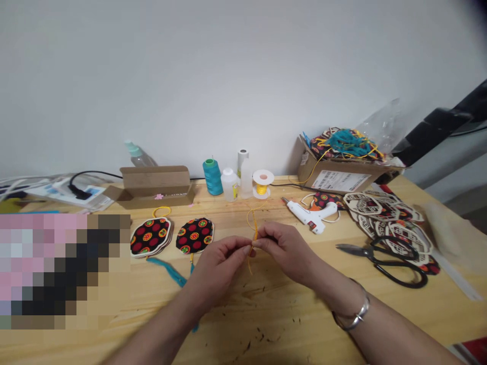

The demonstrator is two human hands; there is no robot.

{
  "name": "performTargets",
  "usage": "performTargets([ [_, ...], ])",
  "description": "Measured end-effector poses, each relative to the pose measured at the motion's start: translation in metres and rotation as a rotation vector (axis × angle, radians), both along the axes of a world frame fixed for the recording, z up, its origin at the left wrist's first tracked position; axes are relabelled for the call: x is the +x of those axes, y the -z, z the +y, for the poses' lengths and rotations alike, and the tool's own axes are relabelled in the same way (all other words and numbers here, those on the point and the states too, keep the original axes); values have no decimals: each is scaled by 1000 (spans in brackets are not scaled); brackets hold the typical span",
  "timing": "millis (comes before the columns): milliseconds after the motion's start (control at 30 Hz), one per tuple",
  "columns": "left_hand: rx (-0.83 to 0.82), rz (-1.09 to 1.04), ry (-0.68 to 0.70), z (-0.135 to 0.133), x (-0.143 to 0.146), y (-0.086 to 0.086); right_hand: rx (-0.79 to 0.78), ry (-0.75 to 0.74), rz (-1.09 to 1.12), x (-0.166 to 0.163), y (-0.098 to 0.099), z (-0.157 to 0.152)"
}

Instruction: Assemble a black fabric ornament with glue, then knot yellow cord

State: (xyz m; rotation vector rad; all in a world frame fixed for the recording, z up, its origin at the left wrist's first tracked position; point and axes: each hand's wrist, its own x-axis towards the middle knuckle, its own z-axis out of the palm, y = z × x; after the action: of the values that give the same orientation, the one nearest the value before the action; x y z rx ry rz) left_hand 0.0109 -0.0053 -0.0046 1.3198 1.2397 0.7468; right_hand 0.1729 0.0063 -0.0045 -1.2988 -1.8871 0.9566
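Both hands meet over the middle of the table, pinching a thin yellow cord (pixel 255 223). My left hand (pixel 224 261) grips it between thumb and forefinger. My right hand (pixel 281 248) pinches the same cord right beside the left fingertips. A loop of the cord stands above the fingers, and a loose end hangs below them. Just left of my left hand lies a dark patterned fabric piece (pixel 195 235) with a teal tassel, partly hidden by my forearm. Further left is a stack of similar fabric pieces (pixel 151 236) with a yellow loop on top.
Behind stand a teal thread cone (pixel 212 177), white bottles (pixel 230 185) and a yellow cord spool (pixel 263 183). To the right are a glue gun (pixel 312 214), black-handled scissors (pixel 395 258), patterned pieces (pixel 365 204) and a full cardboard box (pixel 331 172). An open carton (pixel 155 185) sits back left.
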Motion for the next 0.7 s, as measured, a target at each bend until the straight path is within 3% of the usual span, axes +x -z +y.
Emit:
performTargets([
  [200,-151,-67,19,0,-2,5,5,-23,8,0,1,-1],
  [433,-210,-183,42,3,-5,9,2,-26,-23,1,1,-1],
  [700,-196,-157,28,5,-6,10,-36,-38,24,0,1,0],
])
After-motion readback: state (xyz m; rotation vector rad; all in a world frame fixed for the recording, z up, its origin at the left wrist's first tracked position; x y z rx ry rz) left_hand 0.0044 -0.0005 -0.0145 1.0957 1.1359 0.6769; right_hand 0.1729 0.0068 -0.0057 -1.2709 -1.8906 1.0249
